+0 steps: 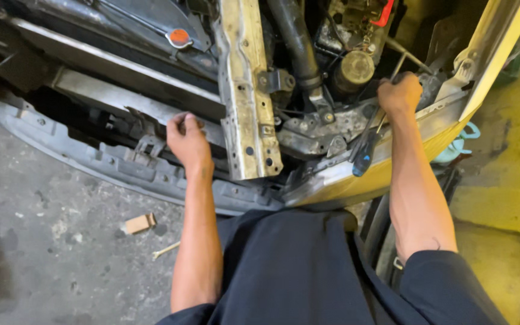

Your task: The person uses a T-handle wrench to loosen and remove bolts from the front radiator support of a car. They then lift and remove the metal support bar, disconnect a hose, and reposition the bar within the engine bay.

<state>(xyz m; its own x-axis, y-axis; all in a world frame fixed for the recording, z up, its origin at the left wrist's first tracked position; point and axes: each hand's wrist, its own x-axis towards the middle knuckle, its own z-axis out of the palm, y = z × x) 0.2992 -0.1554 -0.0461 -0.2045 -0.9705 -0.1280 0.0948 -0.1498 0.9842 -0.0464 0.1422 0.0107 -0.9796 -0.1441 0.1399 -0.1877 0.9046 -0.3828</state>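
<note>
My right hand [399, 93] is closed in a fist around a thin metal tool shaft [405, 59], which runs from the grip up toward one o'clock into the engine bay; what its far end bears on is hidden behind other parts. My left hand [188, 141] is curled over the edge of the grey cross-member [121, 75], fingers folded down on it; I cannot tell whether it clasps anything besides the metal. A screwdriver with a black and blue handle [363, 157] lies on the yellow body edge [392, 162] just below my right wrist, at about seven o'clock from that grip, its long axis running from seven o'clock up to one o'clock, handle end low. The right hand is much the nearer to it; the left is well apart, beyond the upright bare-metal bracket [245, 90] that stands between the two hands. At eleven o'clock from the right grip sits a round dark canister [355, 69], with a thick black hose [296, 39] beside it; both crowd the space around the shaft. An orange-topped cap [179, 38] sits at the far upper left. On the concrete floor [43, 241], at seven o'clock from the left hand, lie a small wooden block [139, 223] and a pale stick-like scrap [166, 250].
</note>
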